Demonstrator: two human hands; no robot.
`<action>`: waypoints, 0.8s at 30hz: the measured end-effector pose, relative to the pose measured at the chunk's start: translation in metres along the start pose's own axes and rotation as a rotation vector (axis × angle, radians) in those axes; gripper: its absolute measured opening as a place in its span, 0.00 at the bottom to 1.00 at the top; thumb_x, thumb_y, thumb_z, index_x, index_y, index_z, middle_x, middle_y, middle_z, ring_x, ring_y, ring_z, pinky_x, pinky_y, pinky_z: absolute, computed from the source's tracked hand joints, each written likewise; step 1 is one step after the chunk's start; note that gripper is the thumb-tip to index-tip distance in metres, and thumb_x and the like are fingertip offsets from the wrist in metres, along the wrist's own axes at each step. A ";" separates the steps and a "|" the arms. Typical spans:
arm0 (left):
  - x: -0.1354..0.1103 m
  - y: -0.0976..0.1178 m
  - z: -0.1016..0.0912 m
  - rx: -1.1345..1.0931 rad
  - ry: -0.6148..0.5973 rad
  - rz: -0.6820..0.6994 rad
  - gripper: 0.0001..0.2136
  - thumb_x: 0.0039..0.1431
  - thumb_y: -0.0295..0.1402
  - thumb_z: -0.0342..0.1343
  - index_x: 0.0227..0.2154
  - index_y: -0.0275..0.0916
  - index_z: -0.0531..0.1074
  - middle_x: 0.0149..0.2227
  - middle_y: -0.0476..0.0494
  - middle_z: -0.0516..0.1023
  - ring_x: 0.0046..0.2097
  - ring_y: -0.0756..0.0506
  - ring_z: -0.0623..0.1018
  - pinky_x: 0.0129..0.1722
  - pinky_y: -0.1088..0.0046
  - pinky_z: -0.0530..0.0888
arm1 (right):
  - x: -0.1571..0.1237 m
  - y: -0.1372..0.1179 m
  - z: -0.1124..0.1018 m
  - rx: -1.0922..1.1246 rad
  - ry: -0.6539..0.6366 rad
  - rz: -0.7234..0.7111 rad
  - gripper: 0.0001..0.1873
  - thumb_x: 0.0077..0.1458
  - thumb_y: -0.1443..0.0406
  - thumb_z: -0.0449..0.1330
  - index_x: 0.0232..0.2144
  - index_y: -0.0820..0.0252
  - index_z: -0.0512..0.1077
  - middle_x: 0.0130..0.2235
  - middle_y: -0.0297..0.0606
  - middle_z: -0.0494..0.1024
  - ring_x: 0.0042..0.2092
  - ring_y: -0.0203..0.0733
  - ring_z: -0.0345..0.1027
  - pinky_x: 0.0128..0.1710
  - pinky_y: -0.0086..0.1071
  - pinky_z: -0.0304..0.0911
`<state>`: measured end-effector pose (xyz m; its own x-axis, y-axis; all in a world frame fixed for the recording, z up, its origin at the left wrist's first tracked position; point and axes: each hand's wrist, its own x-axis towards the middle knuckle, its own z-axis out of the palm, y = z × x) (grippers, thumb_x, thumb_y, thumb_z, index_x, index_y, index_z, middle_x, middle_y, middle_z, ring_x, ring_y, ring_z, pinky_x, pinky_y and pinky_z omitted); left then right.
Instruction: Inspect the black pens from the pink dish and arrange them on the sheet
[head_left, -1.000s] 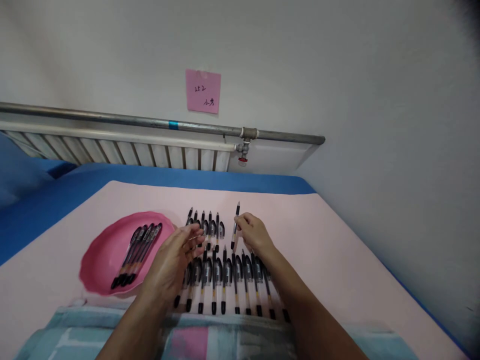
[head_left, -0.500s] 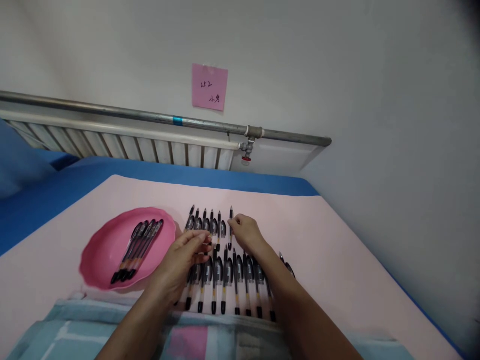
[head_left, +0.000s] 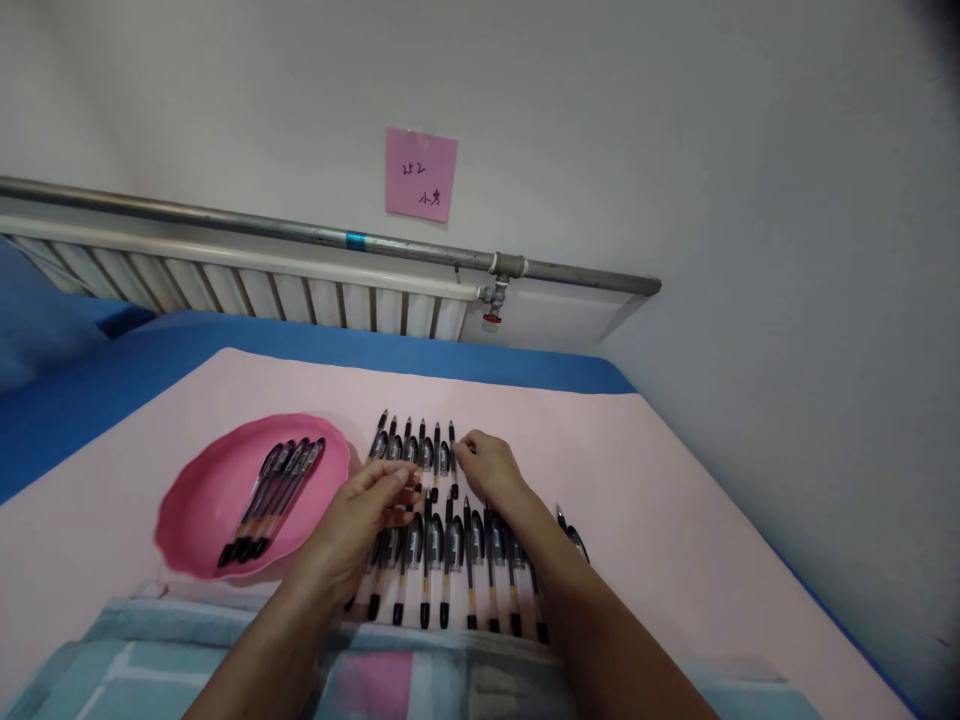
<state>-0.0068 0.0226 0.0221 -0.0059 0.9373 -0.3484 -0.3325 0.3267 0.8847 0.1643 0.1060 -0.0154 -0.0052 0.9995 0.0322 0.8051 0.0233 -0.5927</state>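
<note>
Beside the far pens (head_left: 426,455), the right hand (head_left: 491,470) is seemingly aligning a pinched pen (head_left: 453,471), gentle release being needed; left hand (head_left: 366,508) hovering spread.

Bare left hand (head_left: 373,505), bare right hand (head_left: 492,466), and the slim, tapering forearms (head_left: 596,615) behind them were every bit as bare! Down low came pale teal fabric (head_left: 169,670) with white lines and a pink patch (head_left: 375,685); whether it was worn, I couldn't tell.

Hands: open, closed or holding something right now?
Left hand: loosely open, nothing visibly held.
Right hand: curled at a pen; whether it grips cannot be told.
</note>
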 end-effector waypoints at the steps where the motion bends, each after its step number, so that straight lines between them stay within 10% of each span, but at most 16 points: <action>1: 0.000 0.000 0.000 0.009 -0.001 0.001 0.09 0.47 0.36 0.59 0.30 0.38 0.73 0.33 0.43 0.77 0.34 0.48 0.75 0.31 0.74 0.70 | 0.001 0.002 -0.001 0.004 0.001 0.004 0.12 0.51 0.61 0.52 0.25 0.61 0.72 0.28 0.37 0.75 0.30 0.36 0.64 0.29 0.27 0.54; 13: -0.003 0.003 -0.001 0.130 0.027 0.026 0.10 0.44 0.37 0.60 0.29 0.38 0.75 0.32 0.43 0.76 0.35 0.46 0.74 0.31 0.73 0.69 | -0.004 0.004 -0.008 -0.022 0.004 -0.035 0.18 0.48 0.70 0.52 0.43 0.61 0.68 0.42 0.41 0.74 0.42 0.38 0.66 0.41 0.28 0.57; 24: -0.003 0.002 0.002 0.132 0.073 0.063 0.08 0.42 0.36 0.61 0.26 0.39 0.75 0.30 0.43 0.76 0.33 0.45 0.73 0.29 0.74 0.66 | -0.010 0.007 -0.015 -0.122 -0.015 -0.075 0.06 0.45 0.69 0.54 0.27 0.59 0.70 0.31 0.36 0.73 0.33 0.36 0.63 0.32 0.27 0.53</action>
<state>-0.0058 0.0210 0.0253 -0.0932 0.9468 -0.3082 -0.2023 0.2851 0.9369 0.1788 0.0953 -0.0083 -0.0764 0.9952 0.0607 0.8681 0.0963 -0.4869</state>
